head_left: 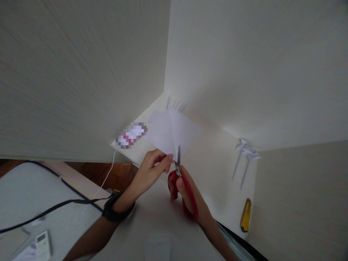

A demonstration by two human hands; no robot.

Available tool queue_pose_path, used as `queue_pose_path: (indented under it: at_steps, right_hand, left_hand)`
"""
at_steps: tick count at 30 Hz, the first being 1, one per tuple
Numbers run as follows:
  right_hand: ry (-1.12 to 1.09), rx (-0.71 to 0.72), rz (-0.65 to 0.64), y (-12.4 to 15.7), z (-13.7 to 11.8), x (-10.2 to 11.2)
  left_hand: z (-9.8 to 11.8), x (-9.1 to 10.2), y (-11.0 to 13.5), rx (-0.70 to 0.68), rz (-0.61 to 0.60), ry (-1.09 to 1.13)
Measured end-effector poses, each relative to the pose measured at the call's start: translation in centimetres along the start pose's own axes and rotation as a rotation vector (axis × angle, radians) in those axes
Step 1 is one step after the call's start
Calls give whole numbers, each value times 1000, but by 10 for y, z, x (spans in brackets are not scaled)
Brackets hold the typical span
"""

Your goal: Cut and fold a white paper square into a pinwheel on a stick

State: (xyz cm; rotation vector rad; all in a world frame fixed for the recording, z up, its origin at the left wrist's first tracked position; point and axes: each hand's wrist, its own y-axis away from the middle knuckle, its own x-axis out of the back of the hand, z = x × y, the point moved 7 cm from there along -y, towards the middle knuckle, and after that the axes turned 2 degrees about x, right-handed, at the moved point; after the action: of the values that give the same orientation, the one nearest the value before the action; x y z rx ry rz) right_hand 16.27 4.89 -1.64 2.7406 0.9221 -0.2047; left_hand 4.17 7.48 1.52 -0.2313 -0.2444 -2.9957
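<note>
A square sheet of white paper [159, 132] with a crease down its middle is held above the white tabletop. My left hand [152, 168] pinches its near corner between thumb and fingers. My right hand [187, 186] has its fingers through the red handles of a pair of scissors [178, 168]. The scissors' blades point away from me and lie at the paper's near corner, along the crease. Whether the blades have cut into the paper I cannot tell. Behind the sheet lie several thin white sticks [176, 105], partly hidden by it.
Two white paper pinwheels on sticks [247, 154] lie at the right, by the wall. A yellow utility knife [246, 215] is near the right edge. At the left, a blurred-out device [132, 135] has a white cable [110, 170] running down. A remote control [42, 245] lies lower left.
</note>
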Motion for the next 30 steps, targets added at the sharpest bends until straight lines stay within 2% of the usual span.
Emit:
queue_pose_path:
  at_steps: [3, 10, 16, 22, 30]
  right_hand:
    - [25, -13, 29, 3, -1, 4]
    - [-35, -55, -12, 1, -5, 4]
    - [-96, 2, -17, 1, -7, -5]
    - [-70, 41, 3, 4, -13, -3]
    - [-72, 82, 40, 7, -9, 1]
  left_hand:
    - [1, -5, -1, 10, -10, 23]
    - [9, -5, 1, 46, 7, 35]
    - [9, 0, 4, 36, 46, 23]
    - [8, -4, 1, 9, 3, 30]
    - [20, -8, 0, -8, -23, 12]
